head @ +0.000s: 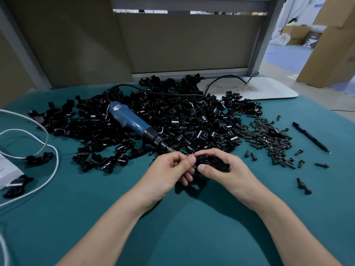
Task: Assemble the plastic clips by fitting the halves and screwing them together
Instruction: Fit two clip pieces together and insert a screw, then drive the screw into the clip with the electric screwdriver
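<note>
You hold the clip [211,163] just above the counter [172,227], in front of the pile of halves [182,116]. Your right grip [226,169] curls round its body with the thumb pressed on top, while your left grip [172,167] pinches its near end, probably to seat one half against the other. The screwdriver [132,120] lies on the pile, tip toward you, and the screws [269,137] lie to your right, both handy for the fastening not yet done

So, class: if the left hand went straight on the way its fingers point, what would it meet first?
The left hand points right: first the black plastic clip it pinches, then probably the right hand gripping that clip.
</note>
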The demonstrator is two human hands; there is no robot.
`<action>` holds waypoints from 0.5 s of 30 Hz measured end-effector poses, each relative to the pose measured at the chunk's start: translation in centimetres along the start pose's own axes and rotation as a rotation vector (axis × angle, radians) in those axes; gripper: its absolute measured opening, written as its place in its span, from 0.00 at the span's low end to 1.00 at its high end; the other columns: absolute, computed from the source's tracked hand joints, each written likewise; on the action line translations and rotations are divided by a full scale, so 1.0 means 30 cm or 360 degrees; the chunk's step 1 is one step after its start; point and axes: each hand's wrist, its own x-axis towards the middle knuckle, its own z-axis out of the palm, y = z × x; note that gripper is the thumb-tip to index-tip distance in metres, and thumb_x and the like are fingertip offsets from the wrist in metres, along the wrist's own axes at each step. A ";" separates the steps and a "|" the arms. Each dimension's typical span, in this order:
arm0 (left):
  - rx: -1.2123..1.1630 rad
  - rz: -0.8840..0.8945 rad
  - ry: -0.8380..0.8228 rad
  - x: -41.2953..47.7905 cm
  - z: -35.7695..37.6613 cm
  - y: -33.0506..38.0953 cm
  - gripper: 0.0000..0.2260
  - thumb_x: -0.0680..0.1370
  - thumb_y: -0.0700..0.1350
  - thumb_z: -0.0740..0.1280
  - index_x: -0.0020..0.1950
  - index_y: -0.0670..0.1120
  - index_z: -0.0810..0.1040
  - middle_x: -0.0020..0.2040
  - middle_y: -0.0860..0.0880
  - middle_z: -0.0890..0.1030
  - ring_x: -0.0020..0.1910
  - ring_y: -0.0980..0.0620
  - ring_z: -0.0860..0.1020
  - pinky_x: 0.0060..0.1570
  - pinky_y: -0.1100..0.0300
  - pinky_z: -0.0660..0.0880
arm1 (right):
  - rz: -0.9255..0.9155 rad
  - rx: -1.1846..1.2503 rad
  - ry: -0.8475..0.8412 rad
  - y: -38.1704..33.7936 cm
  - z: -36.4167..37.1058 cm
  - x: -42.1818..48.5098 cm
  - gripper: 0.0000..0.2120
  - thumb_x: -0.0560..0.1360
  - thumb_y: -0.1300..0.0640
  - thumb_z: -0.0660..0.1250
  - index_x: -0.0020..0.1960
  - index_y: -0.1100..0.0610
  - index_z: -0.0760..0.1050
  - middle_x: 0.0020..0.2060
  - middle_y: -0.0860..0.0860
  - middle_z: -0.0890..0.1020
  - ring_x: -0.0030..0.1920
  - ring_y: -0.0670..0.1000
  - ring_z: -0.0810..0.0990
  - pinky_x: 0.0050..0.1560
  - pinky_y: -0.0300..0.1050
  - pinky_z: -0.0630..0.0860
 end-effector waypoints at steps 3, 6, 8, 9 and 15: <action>0.0087 0.0114 0.0064 -0.001 0.008 -0.008 0.06 0.80 0.44 0.68 0.45 0.43 0.80 0.35 0.51 0.82 0.34 0.56 0.79 0.37 0.65 0.77 | 0.0036 0.0074 0.0010 0.001 0.001 0.002 0.12 0.76 0.48 0.73 0.59 0.40 0.82 0.54 0.45 0.87 0.58 0.45 0.84 0.63 0.46 0.76; 0.0263 0.0237 0.0163 -0.008 0.015 -0.021 0.05 0.80 0.46 0.69 0.46 0.47 0.80 0.35 0.52 0.82 0.35 0.55 0.79 0.39 0.63 0.78 | 0.0126 0.0286 -0.0024 0.007 0.001 0.003 0.14 0.74 0.48 0.74 0.59 0.44 0.83 0.54 0.51 0.87 0.58 0.54 0.85 0.65 0.54 0.79; 0.0487 0.0366 0.0242 -0.015 0.014 -0.025 0.05 0.80 0.50 0.69 0.45 0.53 0.80 0.37 0.53 0.82 0.37 0.54 0.79 0.40 0.60 0.77 | 0.0190 0.0474 -0.0040 0.009 0.001 0.003 0.14 0.73 0.50 0.75 0.59 0.47 0.84 0.56 0.54 0.87 0.60 0.56 0.85 0.62 0.51 0.81; 0.0601 0.0445 0.0274 -0.019 0.012 -0.027 0.05 0.81 0.51 0.69 0.46 0.55 0.80 0.38 0.54 0.82 0.38 0.56 0.78 0.39 0.62 0.75 | 0.0214 0.0564 -0.0040 0.008 0.002 0.003 0.14 0.74 0.52 0.76 0.59 0.48 0.85 0.57 0.55 0.86 0.60 0.56 0.85 0.60 0.48 0.82; 0.0772 0.0501 0.0473 -0.020 0.009 -0.005 0.04 0.81 0.57 0.67 0.50 0.58 0.78 0.44 0.60 0.82 0.45 0.61 0.80 0.43 0.67 0.74 | 0.0228 0.0842 0.0043 -0.002 0.020 0.014 0.13 0.72 0.54 0.77 0.56 0.52 0.86 0.56 0.55 0.86 0.60 0.55 0.85 0.57 0.48 0.82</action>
